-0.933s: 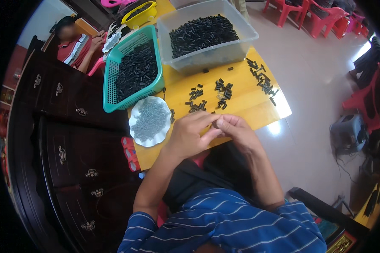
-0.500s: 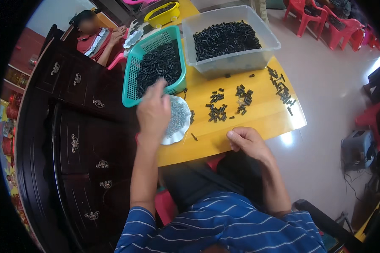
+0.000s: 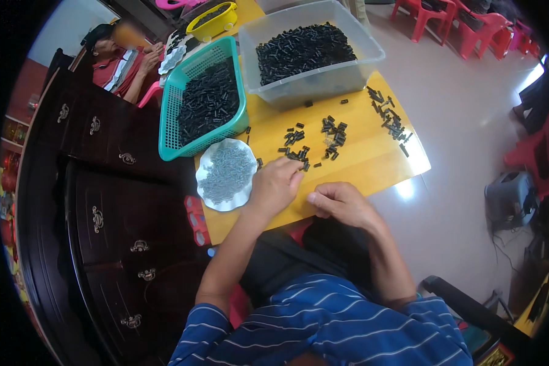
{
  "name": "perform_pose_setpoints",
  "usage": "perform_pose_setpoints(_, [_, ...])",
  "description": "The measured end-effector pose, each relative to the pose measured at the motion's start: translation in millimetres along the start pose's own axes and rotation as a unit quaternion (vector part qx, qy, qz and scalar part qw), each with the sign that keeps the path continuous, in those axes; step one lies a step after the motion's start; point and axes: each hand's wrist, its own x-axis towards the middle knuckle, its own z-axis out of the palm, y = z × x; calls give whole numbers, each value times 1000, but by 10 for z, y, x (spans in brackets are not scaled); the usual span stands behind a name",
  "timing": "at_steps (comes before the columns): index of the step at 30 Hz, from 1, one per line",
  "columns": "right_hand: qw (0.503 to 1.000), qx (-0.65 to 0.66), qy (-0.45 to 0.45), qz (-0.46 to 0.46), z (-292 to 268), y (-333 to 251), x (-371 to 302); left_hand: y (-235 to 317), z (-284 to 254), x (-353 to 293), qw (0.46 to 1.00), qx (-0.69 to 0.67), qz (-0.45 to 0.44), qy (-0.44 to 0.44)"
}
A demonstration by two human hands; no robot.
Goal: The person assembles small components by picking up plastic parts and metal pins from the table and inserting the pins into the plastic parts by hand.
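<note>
My left hand [image 3: 276,188] reaches over the yellow table, its fingers drawn together at the near edge of a loose pile of short black plastic tubes [image 3: 297,136]. Whatever its fingertips grip there is too small to make out. Just to the right, my right hand [image 3: 343,204] is closed above the table's near edge, thumb pressed against the curled fingers; anything inside is hidden. A second small pile of black tubes [image 3: 333,135] lies beyond the hands. Left of my left hand sits a white scalloped dish [image 3: 250,194] full of small silvery metal pieces [image 3: 226,173].
A green basket [image 3: 242,116] and a clear plastic bin [image 3: 311,85], both holding black pieces, stand farther back on the table [image 3: 372,165]. Longer black pieces [image 3: 389,116] lie at its right edge. A dark cabinet [image 3: 122,201] flanks the left; another person [image 3: 119,70] sits beyond.
My left hand has moved right and nearer, from between the basket and the dish to the pile of black tubes. My right hand stays closed at the table's near edge.
</note>
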Motion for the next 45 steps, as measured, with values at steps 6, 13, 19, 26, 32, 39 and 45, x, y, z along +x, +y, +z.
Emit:
perform_pose_setpoints(6, [1000,-8,21,-7,-2,-16,-7,71,237,149,997,18,68,30])
perform_pose_setpoints(13, [999,-35,13,-4,-24,-16,-2,79,353,379,997,56,36,49])
perform_pose_setpoints(19, [1000,-15,14,-11,-12,-2,-1,53,420,577,996,45,65,29])
perform_pose_setpoints(26, [999,-21,16,-17,-22,23,-1,115,470,685,998,53,44,16])
perform_pose_setpoints(32, [1000,-10,1,-4,-42,-68,-25,85,529,730,998,57,39,1])
perform_pose_setpoints(39, [1000,-19,3,-9,-41,-34,-22,68,558,750,997,67,45,8])
perform_pose_setpoints(45, [999,-27,17,-21,-50,-28,-24,87,553,769,998,48,47,11])
